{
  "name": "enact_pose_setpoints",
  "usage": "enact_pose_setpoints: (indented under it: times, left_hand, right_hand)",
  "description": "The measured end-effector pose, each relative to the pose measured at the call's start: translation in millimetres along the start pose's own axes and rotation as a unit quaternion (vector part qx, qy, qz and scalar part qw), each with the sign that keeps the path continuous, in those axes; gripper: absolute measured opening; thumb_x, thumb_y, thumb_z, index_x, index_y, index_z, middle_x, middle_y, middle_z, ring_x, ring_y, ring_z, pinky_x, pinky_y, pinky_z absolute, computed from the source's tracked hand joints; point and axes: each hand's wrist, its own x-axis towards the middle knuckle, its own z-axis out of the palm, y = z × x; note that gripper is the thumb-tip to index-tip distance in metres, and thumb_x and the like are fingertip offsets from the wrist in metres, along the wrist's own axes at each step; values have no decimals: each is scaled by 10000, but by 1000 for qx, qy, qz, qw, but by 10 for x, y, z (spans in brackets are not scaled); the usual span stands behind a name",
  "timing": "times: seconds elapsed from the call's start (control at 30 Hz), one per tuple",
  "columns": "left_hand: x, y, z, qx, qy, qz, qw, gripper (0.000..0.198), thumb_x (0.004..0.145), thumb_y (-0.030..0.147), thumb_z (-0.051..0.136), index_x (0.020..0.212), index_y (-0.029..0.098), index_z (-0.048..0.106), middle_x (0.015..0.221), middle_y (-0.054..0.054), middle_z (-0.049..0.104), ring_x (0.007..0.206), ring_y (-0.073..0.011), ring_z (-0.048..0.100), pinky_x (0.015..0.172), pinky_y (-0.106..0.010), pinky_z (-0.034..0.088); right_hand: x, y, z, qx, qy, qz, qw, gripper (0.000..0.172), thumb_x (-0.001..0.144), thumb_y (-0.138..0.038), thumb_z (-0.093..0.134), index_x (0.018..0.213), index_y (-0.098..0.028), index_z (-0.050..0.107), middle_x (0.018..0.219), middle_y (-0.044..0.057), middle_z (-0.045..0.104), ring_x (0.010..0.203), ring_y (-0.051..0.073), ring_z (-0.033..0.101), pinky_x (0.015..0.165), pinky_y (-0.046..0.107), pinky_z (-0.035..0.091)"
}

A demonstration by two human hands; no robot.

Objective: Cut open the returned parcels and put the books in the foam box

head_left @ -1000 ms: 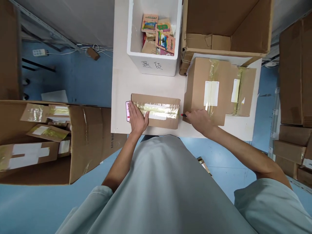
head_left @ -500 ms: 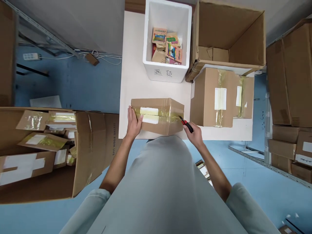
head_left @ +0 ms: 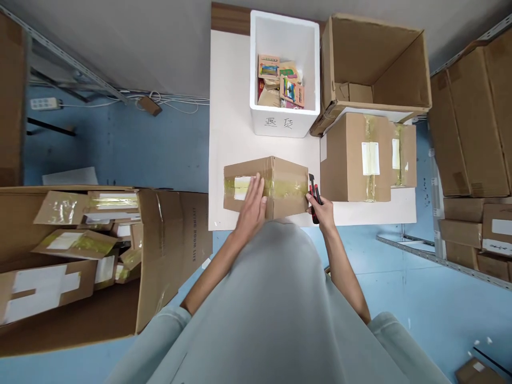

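Observation:
A taped cardboard box (head_left: 284, 184) stands tilted up on the white table (head_left: 230, 133) near its front edge. My left hand (head_left: 253, 205) lies flat on the box's near face, over a white label, fingers stretched out. My right hand (head_left: 323, 212) is closed on a red and black utility knife (head_left: 313, 194), held upright against the box's right end.
A white foam bin (head_left: 285, 114) with colourful packets stands at the back. To the right lie sealed boxes (head_left: 356, 157) and an open carton (head_left: 376, 58). A big open carton (head_left: 160, 240) of parcels stands left on the blue floor. Stacked boxes (head_left: 468, 112) fill the right.
The box has been tipped further up onto its edge. My left hand slid from the box's left end to its near face. My right hand turned the knife upright at the right end.

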Motion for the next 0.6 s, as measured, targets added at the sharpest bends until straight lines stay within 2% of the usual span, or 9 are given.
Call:
enact_pose_setpoints:
  times: [0.07,0.17,0.33,0.47,0.6]
  left_hand:
    - [-34,163,47,-22,-7,2,1000,680,1214,540,216,1860,354,115,1936,-22,142,1801,-243,106,1480,-519,157]
    - [-98,236,68,-58,-14,-12,998,686,1212,557,199,1861,358,95,1935,-4,143,1799,-233,114,1484,-475,154]
    - [-173,203,150,-182,-33,-72,980,730,1200,633,249,1860,359,101,1931,4,153,1796,-229,131,1481,-445,138]
    - [-166,150,204,-252,-29,-96,962,767,1183,685,307,1856,359,138,1933,20,114,1799,-238,119,1480,-443,100]
    - [-141,94,105,-270,-27,-108,956,749,1173,695,356,1840,377,234,1919,41,190,1795,-249,151,1483,-471,134]
  right_hand:
    - [-55,-78,-20,21,13,-5,1000,607,680,-790,871,781,-224,676,543,-43,589,519,160,595,520,266,464]
    - [-171,-241,-177,-2,44,-39,998,600,719,-789,849,759,-218,671,564,-25,615,525,151,568,540,273,454]
    - [-323,-504,-442,-169,58,-89,980,597,845,-783,746,828,-187,766,650,13,679,655,207,622,654,309,468]
    - [-376,-600,-375,-268,80,-112,953,645,943,-756,647,1076,-164,862,912,95,803,864,290,725,818,373,527]
    - [-483,-704,-220,-357,74,-121,923,562,1037,-642,606,1303,-214,854,1135,138,811,1025,332,749,887,395,528]
